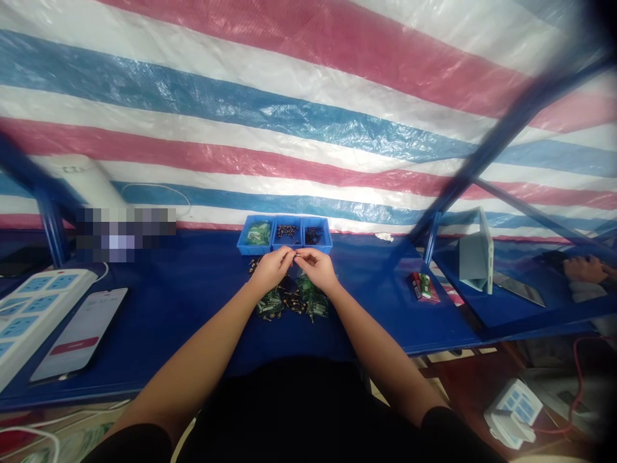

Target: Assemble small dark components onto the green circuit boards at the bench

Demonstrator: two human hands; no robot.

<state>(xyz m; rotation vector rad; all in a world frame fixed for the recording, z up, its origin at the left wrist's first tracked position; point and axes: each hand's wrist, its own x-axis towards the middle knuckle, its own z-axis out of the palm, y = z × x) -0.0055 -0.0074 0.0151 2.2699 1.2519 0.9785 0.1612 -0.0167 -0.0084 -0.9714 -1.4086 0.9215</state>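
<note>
My left hand and my right hand meet fingertip to fingertip over the table, just in front of three blue bins. Both are closed in a pinch around something tiny, too small to make out. Beneath them lies a pile of small metal parts mixed with green pieces. Behind the hands, the left bin contains green pieces, the middle bin small brownish metal parts, and the right bin small black parts.
A phone and a white power strip lie at the left. To the right are a small red-and-green box, a blue frame post and a propped tablet. Another person's hand shows far right. Striped sheeting hangs behind.
</note>
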